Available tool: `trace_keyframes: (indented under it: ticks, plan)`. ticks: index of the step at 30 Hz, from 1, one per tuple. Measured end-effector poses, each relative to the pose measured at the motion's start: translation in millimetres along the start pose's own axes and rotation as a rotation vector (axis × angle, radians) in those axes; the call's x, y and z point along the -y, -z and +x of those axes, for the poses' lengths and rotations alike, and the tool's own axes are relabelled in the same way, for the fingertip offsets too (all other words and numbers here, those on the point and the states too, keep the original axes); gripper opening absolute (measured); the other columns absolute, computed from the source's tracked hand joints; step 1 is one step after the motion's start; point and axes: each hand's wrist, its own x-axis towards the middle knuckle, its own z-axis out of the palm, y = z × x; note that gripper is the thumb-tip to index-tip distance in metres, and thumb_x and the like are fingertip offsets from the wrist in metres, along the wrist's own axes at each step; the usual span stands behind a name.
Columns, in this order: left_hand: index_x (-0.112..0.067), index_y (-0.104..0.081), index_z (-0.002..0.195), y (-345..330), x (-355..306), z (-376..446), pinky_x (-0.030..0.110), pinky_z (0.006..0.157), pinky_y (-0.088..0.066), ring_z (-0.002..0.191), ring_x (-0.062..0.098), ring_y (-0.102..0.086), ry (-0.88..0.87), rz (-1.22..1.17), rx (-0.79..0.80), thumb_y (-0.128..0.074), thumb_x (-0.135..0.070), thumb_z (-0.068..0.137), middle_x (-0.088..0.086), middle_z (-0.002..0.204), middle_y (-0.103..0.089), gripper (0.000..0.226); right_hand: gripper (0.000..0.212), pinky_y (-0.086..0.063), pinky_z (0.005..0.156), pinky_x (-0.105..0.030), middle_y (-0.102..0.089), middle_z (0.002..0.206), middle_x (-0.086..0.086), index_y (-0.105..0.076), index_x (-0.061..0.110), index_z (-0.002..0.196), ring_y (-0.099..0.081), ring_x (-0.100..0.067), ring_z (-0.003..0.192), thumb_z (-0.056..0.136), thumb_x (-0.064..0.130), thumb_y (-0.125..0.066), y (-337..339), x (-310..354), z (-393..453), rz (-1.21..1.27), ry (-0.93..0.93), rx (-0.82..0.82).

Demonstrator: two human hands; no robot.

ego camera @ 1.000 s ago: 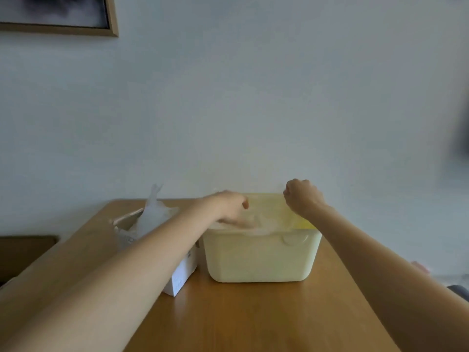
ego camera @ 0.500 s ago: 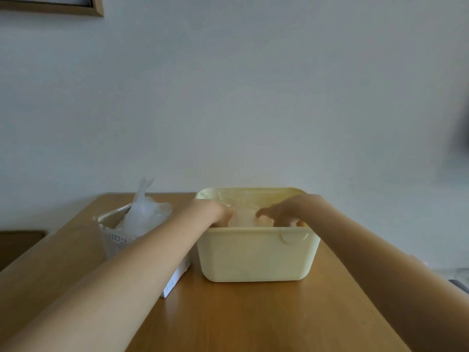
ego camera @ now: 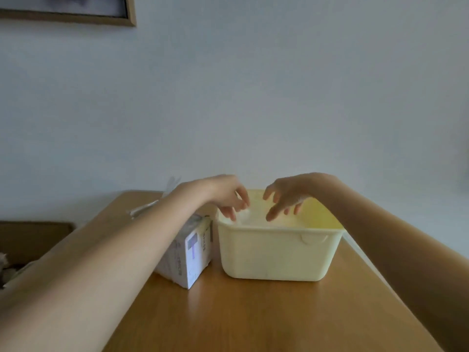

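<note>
Centrally, the pale yellow bin (ego camera: pixel 276 252) is being shown upright and open-topped on the wooden table (ego camera: pixel 253 313), towards its far edge. The right hand (ego camera: pixel 291 191) is being held over the opening, its fingers spread, drooping and gripping nothing. The left hand (ego camera: pixel 223 193) is being held over the bin's left rim with fingers bent downward; whether the whitish film (ego camera: pixel 245 214) just beneath them is being pinched cannot be told. A white printed carton (ego camera: pixel 190 257) is being seen just beside the bin's left wall, with clear plastic (ego camera: pixel 152 207) behind it. A framed picture (ego camera: pixel 101 20) is being displayed on the wall, upper left
</note>
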Motion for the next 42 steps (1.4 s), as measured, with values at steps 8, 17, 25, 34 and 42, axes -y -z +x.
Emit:
trace_keyframes:
  ticks: [8, 17, 25, 34, 42]
  plan:
    - [-0.029, -0.068, 0.088, 32.8, 71.3, -59.7, 0.025, 0.084, -0.042, 0.100, 0.016, -0.056, 0.070, 0.169, -0.353, -0.050, -0.008, 0.088, -0.006, 0.100, -0.061, 0.028, 0.009, -0.050, 0.067, -0.016, -0.073, 0.091, -0.008, -0.068, 0.012, 0.085, -0.068, -0.017, 0.071, 0.086, 0.021, -0.066, -32.9, 119.5, -32.7, 0.057, 0.496, -0.285]
    - [-0.022, -0.060, 0.100, 45.6, 116.0, -80.0, 0.030, 0.093, -0.046, 0.104, 0.016, -0.058, 0.075, -0.028, -0.308, -0.058, -0.006, 0.086, -0.002, 0.108, -0.061, 0.022, 0.024, -0.045, 0.071, -0.022, -0.066, 0.110, -0.010, -0.067, 0.006, 0.107, -0.060, -0.021, 0.094, 0.084, 0.012, -0.069, -56.3, 147.1, -9.6, -0.391, 0.433, -0.251]
    - [-0.014, -0.069, 0.074, 51.1, 114.1, -71.9, 0.028, 0.074, -0.054, 0.070, 0.019, -0.065, -0.010, -0.158, -0.438, -0.070, -0.009, 0.082, 0.003, 0.071, -0.068, 0.010, 0.031, -0.046, 0.074, -0.025, -0.066, 0.094, -0.004, -0.069, 0.006, 0.098, -0.057, -0.017, 0.086, 0.079, 0.030, -0.073, -31.9, 139.0, -0.2, -0.090, 0.453, -0.474]
    - [-0.015, -0.069, 0.068, 46.6, 113.0, -73.1, 0.017, 0.064, -0.049, 0.065, 0.010, -0.062, 0.005, -0.142, -0.388, -0.060, -0.032, 0.090, -0.002, 0.069, -0.068, 0.029, 0.014, -0.033, 0.053, -0.017, -0.047, 0.061, 0.006, -0.062, 0.008, 0.072, -0.048, -0.018, 0.072, 0.082, 0.016, -0.069, -38.8, 159.2, 16.3, 0.211, 0.477, -0.595]
    - [-0.016, -0.056, 0.119, 30.7, 113.7, -70.6, 0.015, 0.076, -0.049, 0.093, 0.008, -0.060, -0.098, -0.540, -0.486, -0.069, -0.009, 0.083, -0.003, 0.105, -0.062, 0.038, 0.034, -0.043, 0.066, -0.021, -0.056, 0.063, 0.002, -0.067, -0.002, 0.083, -0.053, -0.020, 0.076, 0.098, 0.012, -0.039, -38.6, 152.0, 13.3, 0.136, 0.467, -0.488]
